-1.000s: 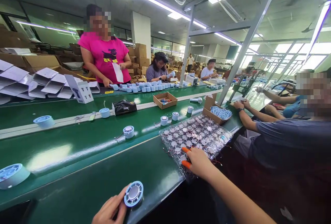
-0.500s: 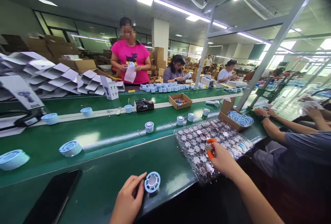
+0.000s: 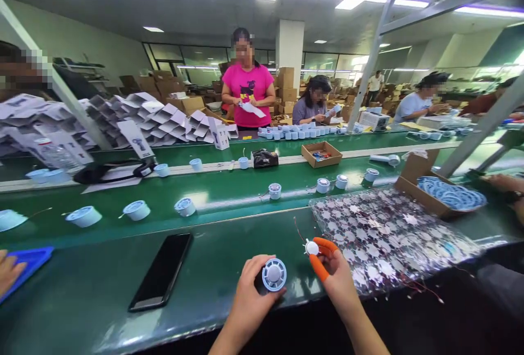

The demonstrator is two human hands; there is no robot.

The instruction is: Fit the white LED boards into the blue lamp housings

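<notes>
My left hand (image 3: 251, 295) is closed around a round light-blue housing (image 3: 274, 274), whose spoked face with a pale disc in the middle points up toward me. To its right, my right hand (image 3: 336, 274) wears orange finger covers on thumb and forefinger. Pinched between them is a small round white part (image 3: 311, 247) with little tabs and a thin wire rising from it. Just beyond that hand, a clear plastic tray (image 3: 368, 229) lies covered with many similar white parts and wires.
A black phone (image 3: 161, 273) lies left of my hands. Blue housings (image 3: 185, 206) stand along the green belt (image 3: 229, 202). A cardboard box (image 3: 421, 180) of blue rings sits at right. Someone's hand (image 3: 10, 273) is by a blue tray (image 3: 35, 265) at left. Co-workers (image 3: 248, 93) are opposite.
My view has turned left. My right hand has come away from the plastic tray with a white part, toward my left hand. My left hand now grips the housing it was touching.
</notes>
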